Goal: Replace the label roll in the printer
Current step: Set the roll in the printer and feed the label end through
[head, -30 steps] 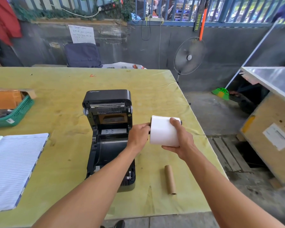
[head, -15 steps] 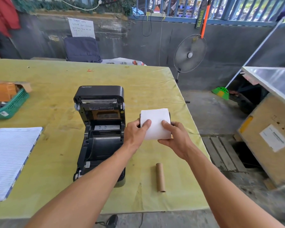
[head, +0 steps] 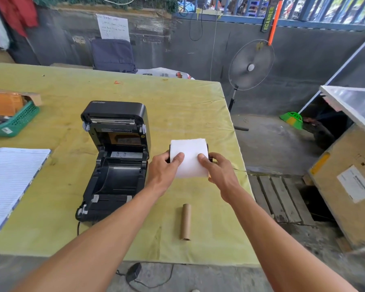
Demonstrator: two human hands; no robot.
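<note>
- While both bare arms reach forward over the yellow-green cloth-covered table, the white cylindrical label roll is held between the two hands just to the right of the black plastic label printer, lifted off the cloth and not inside the machine.
- The left hand is closed around the roll's left end, its thumb pressed flat on the white paper face and its fingers curled out of sight behind.
- The right hand grips the roll's right end the same way, thumb on the front of the paper; a dark part shows at each end of the roll, though what it is cannot be told.
- The printer stands with its lid tipped up and back, and the dark hollow of its roll bay lies open and bare.
- A brown cardboard tube core lies on the cloth to the right of the printer's front corner, nearer the person than the roll and apart from both hands.
- An open lined notebook lies left of the printer, well apart from it.
- A green plastic mesh basket sits farther left and beyond, with an orange item inside it.
- A black cable runs from the printer's front edge down past the table's near edge.
</note>
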